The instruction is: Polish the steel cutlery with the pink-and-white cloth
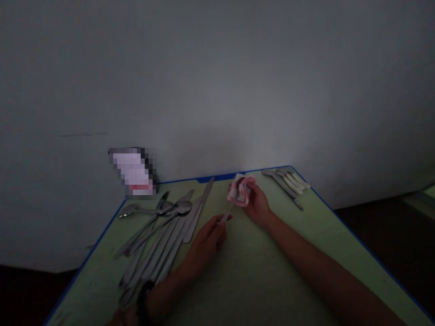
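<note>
My left hand (209, 233) is closed round the thin handle of a piece of cutlery (229, 211), which slants up and away to the right. Its far end meets a crumpled pink-and-white cloth (244, 191); whether it is a spoon or another kind I cannot tell. Fingers of my right hand (258, 206) grip the cloth around that end, above the table. Just left of my left hand lie several table knives (173, 246) side by side, with a spoon (184, 207) and other metal cutlery crossing at their far ends.
The green table (251, 280) has a blue edge and stands against a grey wall (217, 90). At its back right lie a metal spoon (280, 183) and several white-handled pieces (295, 182). A pixelated, phone-like object (132, 170) leans at the back left corner.
</note>
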`<state>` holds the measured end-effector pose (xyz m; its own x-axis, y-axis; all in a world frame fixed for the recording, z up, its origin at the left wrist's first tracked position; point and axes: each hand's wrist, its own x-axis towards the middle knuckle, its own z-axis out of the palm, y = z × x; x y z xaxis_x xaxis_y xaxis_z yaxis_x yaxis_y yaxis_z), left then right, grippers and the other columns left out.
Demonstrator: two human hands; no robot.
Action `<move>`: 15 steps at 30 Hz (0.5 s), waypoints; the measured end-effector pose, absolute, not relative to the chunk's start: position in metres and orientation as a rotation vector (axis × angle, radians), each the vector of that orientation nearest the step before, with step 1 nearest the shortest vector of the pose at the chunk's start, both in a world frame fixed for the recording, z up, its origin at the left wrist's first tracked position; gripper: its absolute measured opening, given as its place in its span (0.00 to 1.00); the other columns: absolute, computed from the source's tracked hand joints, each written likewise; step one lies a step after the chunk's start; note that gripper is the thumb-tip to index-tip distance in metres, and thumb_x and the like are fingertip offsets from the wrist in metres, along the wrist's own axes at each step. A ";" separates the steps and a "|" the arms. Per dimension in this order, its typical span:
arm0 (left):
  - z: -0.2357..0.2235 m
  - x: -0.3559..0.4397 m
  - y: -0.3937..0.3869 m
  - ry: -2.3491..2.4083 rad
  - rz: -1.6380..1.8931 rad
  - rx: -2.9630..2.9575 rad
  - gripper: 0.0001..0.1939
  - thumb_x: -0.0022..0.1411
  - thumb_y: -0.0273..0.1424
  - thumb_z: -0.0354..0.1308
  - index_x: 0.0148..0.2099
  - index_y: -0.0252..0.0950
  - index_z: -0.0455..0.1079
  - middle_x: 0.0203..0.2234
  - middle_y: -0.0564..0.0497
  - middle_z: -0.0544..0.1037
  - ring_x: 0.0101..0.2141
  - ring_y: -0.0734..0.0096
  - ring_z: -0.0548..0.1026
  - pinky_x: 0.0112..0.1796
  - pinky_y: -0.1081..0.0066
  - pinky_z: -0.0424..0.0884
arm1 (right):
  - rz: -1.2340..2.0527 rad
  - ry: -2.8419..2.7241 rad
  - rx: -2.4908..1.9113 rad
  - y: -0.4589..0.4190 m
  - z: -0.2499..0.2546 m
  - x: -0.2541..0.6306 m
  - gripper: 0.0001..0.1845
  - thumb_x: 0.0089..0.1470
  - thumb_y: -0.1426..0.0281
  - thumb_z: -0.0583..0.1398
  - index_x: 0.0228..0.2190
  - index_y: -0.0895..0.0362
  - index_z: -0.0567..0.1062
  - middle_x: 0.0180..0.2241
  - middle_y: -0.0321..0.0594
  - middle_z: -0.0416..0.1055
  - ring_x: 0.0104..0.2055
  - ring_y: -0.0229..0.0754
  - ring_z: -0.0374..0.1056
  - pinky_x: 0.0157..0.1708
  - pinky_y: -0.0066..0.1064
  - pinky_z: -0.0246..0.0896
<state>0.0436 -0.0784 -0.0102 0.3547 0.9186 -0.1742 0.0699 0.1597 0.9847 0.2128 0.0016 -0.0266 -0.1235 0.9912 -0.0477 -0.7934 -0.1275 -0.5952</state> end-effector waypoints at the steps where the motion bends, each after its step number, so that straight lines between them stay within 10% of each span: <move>1: -0.009 0.045 -0.081 1.046 0.796 1.288 0.22 0.63 0.41 0.48 0.54 0.33 0.62 0.21 0.59 0.57 0.21 0.77 0.55 0.22 0.76 0.52 | 1.655 -0.490 -0.507 0.006 -0.026 0.208 0.13 0.51 0.66 0.53 0.35 0.58 0.72 0.30 0.41 0.76 0.34 0.45 0.72 0.40 0.42 0.66; 15: -0.006 0.040 -0.088 1.099 0.787 1.246 0.21 0.66 0.41 0.44 0.57 0.37 0.59 0.22 0.58 0.62 0.21 0.77 0.57 0.21 0.76 0.53 | 1.891 -0.556 -0.489 0.021 -0.021 0.200 0.16 0.54 0.65 0.49 0.38 0.60 0.71 0.31 0.46 0.76 0.37 0.48 0.72 0.39 0.44 0.66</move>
